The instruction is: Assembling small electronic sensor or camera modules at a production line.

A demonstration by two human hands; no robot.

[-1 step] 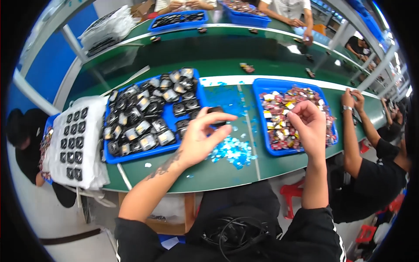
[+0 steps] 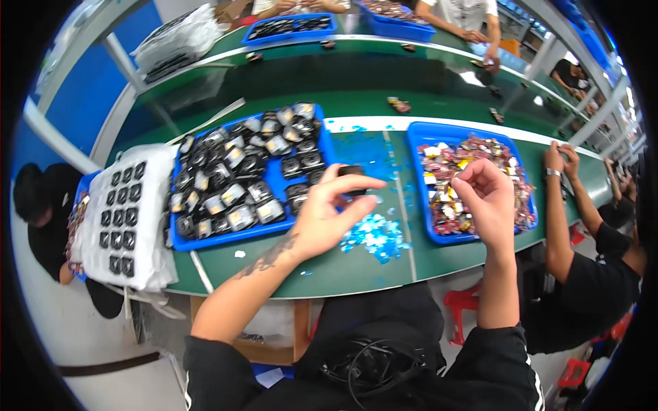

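My left hand (image 2: 336,211) is above the green table by the right side of a blue tray (image 2: 267,233) of black square modules. Its fingers curl round one small black module (image 2: 352,171), partly hidden behind the index finger. My right hand (image 2: 488,198) hovers above a second blue tray (image 2: 415,147), which is heaped with small red, white and yellow parts (image 2: 439,171). Thumb and index finger are pinched together; whatever lies between them is too small to name. Blue film scraps (image 2: 375,236) lie in a pile between the trays, just right of my left hand.
At the left stands a stack of white packing trays (image 2: 120,226) with black modules in rows. Beyond a white strip, a dark green belt (image 2: 288,79) carries scattered parts. A co-worker's hands (image 2: 561,157) are close on the right. Others work across the belt, near blue trays (image 2: 291,29).
The whole view has shifted slightly, so the trays and table appear a little farther right. Both hands keep nearly the same pose and place over the table.
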